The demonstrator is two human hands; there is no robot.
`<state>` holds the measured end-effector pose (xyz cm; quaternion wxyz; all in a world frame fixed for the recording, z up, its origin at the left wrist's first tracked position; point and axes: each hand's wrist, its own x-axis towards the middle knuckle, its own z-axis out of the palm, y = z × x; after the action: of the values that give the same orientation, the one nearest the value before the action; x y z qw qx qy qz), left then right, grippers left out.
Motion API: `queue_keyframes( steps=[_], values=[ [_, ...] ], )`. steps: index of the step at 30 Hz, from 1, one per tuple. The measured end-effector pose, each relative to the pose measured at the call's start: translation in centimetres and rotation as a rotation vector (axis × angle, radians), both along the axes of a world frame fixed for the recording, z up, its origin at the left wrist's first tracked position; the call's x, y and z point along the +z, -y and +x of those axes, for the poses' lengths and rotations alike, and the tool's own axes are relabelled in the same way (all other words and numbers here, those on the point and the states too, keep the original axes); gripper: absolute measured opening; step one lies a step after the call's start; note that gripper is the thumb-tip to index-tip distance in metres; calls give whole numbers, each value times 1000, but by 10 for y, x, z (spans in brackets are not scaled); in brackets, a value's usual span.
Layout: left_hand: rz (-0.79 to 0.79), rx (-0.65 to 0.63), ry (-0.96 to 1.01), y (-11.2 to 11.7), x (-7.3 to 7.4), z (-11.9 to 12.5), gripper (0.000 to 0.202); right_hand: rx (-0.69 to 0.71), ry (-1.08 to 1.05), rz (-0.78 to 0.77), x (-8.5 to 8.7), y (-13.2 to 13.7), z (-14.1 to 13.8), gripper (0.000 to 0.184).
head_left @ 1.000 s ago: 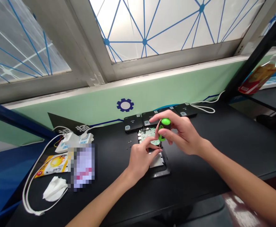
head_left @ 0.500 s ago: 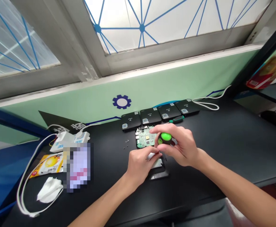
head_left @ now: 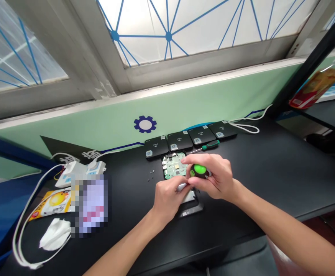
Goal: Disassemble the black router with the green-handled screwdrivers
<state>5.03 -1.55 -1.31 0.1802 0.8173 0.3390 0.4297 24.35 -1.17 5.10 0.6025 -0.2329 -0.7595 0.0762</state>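
Note:
My right hand [head_left: 217, 176] is closed round a screwdriver [head_left: 199, 170] with a black handle and bright green end; its tip is hidden. My left hand [head_left: 169, 193] is pinched close beside it, thumb and forefinger together near the right fingers. What the left fingers hold, if anything, cannot be made out. Just behind the hands lies a green circuit board [head_left: 174, 165] in a black case, partly covered by the right hand. Under the left fingers is a white or silvery part [head_left: 189, 196] in a dark frame. A dark cover [head_left: 192, 211] lies in front of it.
Several black boxes [head_left: 156, 147] stand in a row along the wall. A second screwdriver [head_left: 210, 145], green and black, lies before them. Small screws [head_left: 151, 174] lie left of the board. At left are a power strip [head_left: 79, 172], a snack packet [head_left: 51, 203], crumpled tissue [head_left: 55, 234] and white cable.
The view has shifted slightly, so the scene sits a little further left. Both hands keep nearly the same place over the parts, and the right one still grips the screwdriver.

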Motion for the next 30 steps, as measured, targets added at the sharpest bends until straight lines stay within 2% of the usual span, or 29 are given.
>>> queue_keyframes(
  steps=[6, 10, 13, 18, 30],
  values=[
    [3, -37, -11, -1, -2, 1, 39, -21, 38, 16, 3, 4, -1, 29],
    [-6, -47, -34, -1, -3, -3, 29, -7, 38, 3, 2, 5, 0, 28],
    [-46, -59, -88, 0, 1, -10, 14, 0, 7, -34, -2, 3, 3, 28],
    [-105, -41, -177, 3, 9, -19, 33, -7, -61, -129, -8, 2, 7, 27],
    [-85, -65, -224, 2, 9, -18, 40, -61, -71, -129, -8, 3, 6, 29]
  ],
)
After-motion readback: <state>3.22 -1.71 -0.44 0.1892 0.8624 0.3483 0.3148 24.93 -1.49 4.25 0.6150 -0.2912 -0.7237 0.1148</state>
